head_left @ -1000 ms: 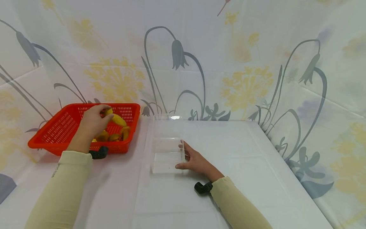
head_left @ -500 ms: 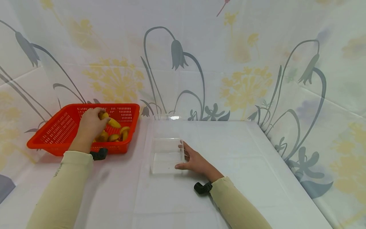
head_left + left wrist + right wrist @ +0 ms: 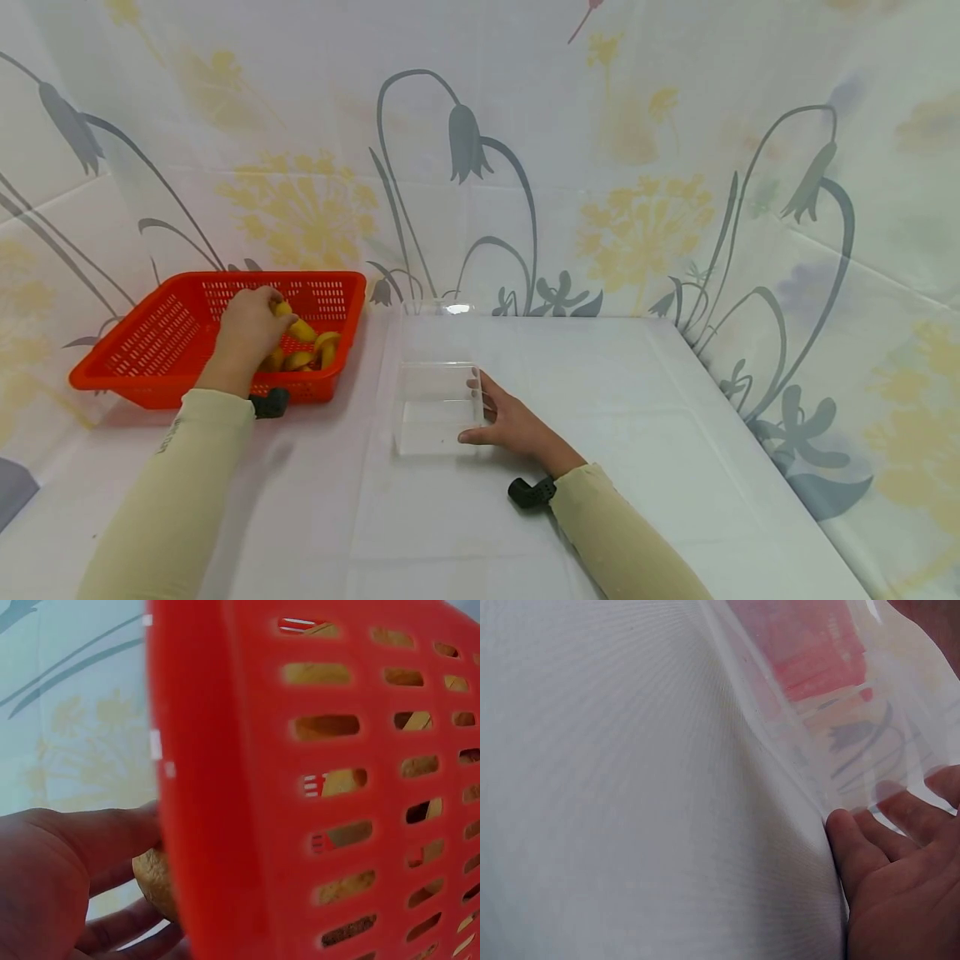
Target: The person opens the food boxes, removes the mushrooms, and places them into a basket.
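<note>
My left hand (image 3: 251, 329) reaches over the near rim of the red plastic basket (image 3: 161, 337). Its fingers pinch a yellow banana (image 3: 302, 331), whose body slants down to the right above other yellow-brown fruit (image 3: 300, 360). From the left wrist, the hand (image 3: 67, 889) appears beside the basket's red rim (image 3: 210, 787), with a rounded golden piece (image 3: 154, 883) between thumb and fingers, partly hidden. My right hand (image 3: 510, 421) grips the right wall of a clear plastic box (image 3: 438, 408), thumb at its near corner. In the right wrist view, fingers (image 3: 911, 814) lie against the box's clear wall (image 3: 922, 697).
A white cloth (image 3: 600, 500) covers the table, and a flowered cloth (image 3: 570, 150) hangs behind it. Another clear rim (image 3: 442, 307) shows behind the box. A grey object (image 3: 13, 492) lies at the left edge. Slots in the basket's side (image 3: 352, 780) show brownish pieces inside.
My left hand has lowered with the banana, deeper into the basket, shifting slightly left and then back right. The right hand and clear box have stayed in place.
</note>
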Tool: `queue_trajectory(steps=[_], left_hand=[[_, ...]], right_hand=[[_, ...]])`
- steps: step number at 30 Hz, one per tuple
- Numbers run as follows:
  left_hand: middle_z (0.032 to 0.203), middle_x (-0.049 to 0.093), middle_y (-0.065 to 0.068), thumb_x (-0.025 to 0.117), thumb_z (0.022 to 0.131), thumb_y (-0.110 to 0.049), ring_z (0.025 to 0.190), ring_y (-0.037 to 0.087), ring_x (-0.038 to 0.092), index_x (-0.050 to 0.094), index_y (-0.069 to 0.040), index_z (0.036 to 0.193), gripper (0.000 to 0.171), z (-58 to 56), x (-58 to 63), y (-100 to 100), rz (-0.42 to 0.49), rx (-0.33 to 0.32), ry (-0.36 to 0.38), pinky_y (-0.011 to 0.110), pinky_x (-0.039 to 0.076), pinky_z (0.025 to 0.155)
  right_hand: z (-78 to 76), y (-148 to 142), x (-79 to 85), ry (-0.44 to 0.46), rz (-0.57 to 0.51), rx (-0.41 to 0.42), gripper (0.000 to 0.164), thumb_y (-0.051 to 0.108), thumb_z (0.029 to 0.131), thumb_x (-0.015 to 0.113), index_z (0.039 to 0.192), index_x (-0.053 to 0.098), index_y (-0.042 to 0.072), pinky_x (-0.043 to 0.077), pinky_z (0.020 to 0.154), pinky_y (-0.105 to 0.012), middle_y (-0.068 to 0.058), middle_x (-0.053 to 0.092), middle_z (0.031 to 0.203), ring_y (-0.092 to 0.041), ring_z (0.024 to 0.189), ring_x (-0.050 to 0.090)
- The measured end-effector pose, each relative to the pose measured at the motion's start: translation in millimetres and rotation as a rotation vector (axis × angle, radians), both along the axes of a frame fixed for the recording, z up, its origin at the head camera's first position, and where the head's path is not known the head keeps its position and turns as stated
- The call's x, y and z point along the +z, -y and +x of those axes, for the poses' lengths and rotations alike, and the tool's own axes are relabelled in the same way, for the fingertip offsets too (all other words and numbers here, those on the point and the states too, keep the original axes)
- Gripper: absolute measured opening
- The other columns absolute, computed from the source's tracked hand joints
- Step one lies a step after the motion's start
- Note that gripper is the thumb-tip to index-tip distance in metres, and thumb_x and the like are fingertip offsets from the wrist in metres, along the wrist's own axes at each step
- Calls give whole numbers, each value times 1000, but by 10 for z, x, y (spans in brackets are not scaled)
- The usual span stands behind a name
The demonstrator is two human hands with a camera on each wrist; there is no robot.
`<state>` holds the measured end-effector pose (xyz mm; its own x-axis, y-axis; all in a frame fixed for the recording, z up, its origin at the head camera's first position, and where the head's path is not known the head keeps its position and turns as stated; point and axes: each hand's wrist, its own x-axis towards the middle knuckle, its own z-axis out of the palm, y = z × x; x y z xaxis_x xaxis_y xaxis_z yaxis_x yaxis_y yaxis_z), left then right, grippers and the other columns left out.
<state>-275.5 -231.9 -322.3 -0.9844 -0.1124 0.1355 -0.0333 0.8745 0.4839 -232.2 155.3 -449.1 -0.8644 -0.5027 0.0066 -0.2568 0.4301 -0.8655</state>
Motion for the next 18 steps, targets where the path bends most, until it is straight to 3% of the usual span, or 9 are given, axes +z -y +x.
queue_trajectory(steps=[18], left_hand=[[115,52,28,59,95,-28,100,41,49,52,7,123,46,-33,-89,-20,18,63,80,55,51,92]], right_hand=[[23,-2,22,22,9,-10,115,41,73,83,156,5,29,32,116,-43,1,24,161,-19,145,33]])
